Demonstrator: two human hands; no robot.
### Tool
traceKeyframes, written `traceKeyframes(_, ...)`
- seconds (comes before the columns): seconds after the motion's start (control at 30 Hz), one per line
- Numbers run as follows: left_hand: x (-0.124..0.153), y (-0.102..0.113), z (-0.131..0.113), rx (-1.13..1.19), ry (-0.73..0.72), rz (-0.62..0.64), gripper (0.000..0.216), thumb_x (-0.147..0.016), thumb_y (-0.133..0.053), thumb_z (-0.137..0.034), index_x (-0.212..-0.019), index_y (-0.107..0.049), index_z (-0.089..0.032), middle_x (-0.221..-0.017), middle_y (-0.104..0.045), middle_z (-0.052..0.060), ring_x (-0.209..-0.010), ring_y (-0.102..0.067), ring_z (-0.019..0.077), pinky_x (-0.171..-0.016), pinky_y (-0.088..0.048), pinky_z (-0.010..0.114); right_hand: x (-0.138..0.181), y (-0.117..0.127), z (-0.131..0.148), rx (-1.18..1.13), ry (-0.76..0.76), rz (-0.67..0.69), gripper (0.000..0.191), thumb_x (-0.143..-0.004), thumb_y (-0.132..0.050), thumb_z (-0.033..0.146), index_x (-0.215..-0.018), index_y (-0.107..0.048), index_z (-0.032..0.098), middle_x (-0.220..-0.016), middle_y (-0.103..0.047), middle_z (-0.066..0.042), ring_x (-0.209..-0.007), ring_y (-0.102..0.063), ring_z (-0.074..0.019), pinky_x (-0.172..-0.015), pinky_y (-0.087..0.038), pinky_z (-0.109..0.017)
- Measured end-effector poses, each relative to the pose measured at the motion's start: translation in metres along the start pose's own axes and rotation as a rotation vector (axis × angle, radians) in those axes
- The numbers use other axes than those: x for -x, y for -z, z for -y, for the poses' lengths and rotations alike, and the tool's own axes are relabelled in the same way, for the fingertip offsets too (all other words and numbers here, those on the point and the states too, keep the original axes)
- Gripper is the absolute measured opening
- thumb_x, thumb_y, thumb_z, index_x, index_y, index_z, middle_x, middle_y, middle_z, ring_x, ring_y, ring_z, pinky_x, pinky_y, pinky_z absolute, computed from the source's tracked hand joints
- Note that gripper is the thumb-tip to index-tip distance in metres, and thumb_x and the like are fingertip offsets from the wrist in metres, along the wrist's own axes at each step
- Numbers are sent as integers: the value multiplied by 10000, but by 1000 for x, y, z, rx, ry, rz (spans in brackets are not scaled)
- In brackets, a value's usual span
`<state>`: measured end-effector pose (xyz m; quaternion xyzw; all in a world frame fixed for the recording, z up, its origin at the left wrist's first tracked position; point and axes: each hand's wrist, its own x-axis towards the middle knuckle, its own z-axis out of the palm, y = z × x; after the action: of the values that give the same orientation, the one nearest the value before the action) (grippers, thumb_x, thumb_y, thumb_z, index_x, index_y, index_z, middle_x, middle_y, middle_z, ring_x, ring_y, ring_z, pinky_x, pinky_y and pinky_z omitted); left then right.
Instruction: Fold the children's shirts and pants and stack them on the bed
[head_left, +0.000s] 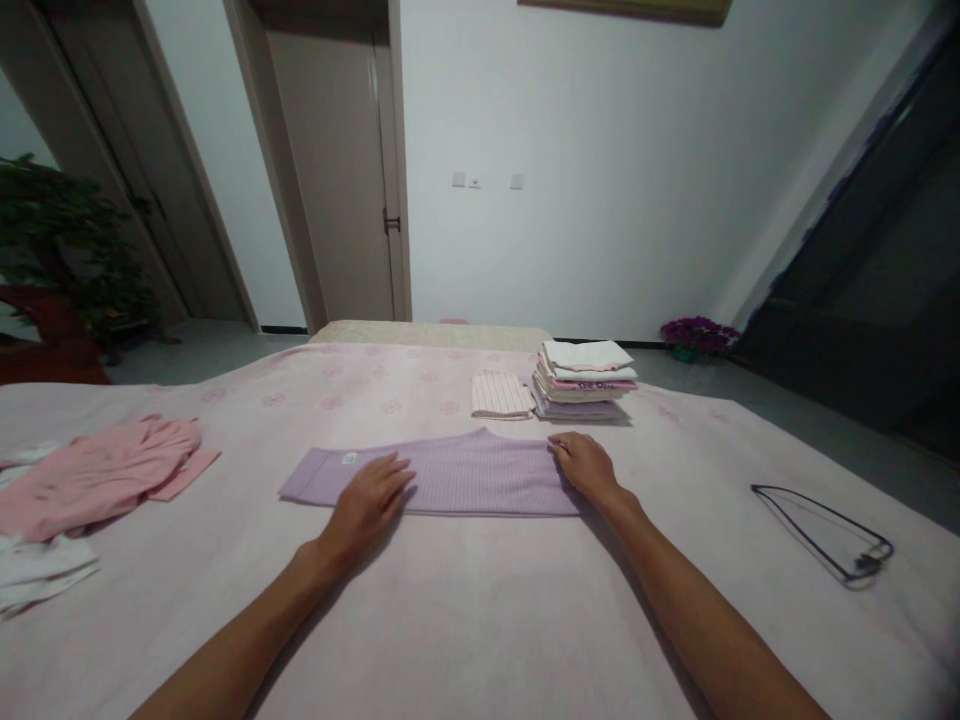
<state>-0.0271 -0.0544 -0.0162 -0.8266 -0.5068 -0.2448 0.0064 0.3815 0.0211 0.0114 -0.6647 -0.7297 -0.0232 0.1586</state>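
A pair of lilac ribbed pants [465, 480], folded in half lengthwise, lies across the bed-like surface in front of me. A small white mark sits near its left end. My left hand [375, 490] rests flat on the left half of the pants, fingers stretched out. At the right end, my right hand [585, 465] has its fingers curled on the upper corner of the cloth, pinching it; the fingertips are partly hidden. Just beyond the pants is a small folded striped cloth [500, 394], beside a stack of folded clothes [583, 382].
A rumpled pink garment [112, 475] and white clothes [41, 572] lie at the left. A black wire frame [825, 530] lies at the right. The pink patterned sheet [480, 620] covers the surface. Behind are a door [337, 170], a plant [60, 240] and purple flowers [699, 335].
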Motion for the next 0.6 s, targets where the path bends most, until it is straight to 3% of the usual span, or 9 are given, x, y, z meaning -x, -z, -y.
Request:
traceKeyframes(0.1, -25, -18, -63, 221, -217, 80, 401, -1028, -375, -351, -1288, -659, -240, -1368, -647, 70, -1356, -519, 227, -1142, -432, 449, -17, 4, 1, 86, 35, 10, 335, -973, -496, 319, -1217, -697, 211, -1278, -682, -101, -1199, -579, -262, -1021, -398, -375)
traceKeyframes(0.2, -53, -40, -120, 283, -451, 192, 440, -1035, -379, -375, -1385, -582, -201, -1447, -583, 86, -1434, -423, 229, -1203, -342, 435, -27, 0, 4, 97, 91, 65, 286, -937, -590, 402, -1114, -729, 226, -1174, -715, -93, -1138, -595, -256, -972, -405, -349)
traceKeyframes(0.27, -68, -55, -146, 274, -508, 245, 540, -1010, -438, -431, -1474, -479, -158, -1533, -479, 129, -1469, -362, 267, -1221, -293, 453, -28, -4, 6, 104, 119, 88, 261, -916, -629, 431, -1037, -734, 225, -1095, -724, -79, -1093, -601, -240, -934, -406, -321)
traceKeyframes(0.4, -79, -77, -169, 219, -476, 286, 710, -982, -415, -578, -1551, -345, -160, -1601, -356, 161, -1493, -298, 327, -1215, -240, 519, -27, -9, 5, 106, 135, 89, 257, -956, -583, 443, -999, -696, 216, -1032, -709, -60, -1025, -607, -201, -860, -406, -275)
traceKeyframes(0.6, -73, -82, -169, 200, -484, 298, 707, -981, -355, -629, -1558, -330, -221, -1604, -363, 135, -1489, -303, 331, -1209, -203, 537, -40, -12, -1, 106, 114, 60, 255, -1004, -508, 443, -1064, -647, 238, -1113, -690, -52, -989, -630, -184, -774, -404, -262)
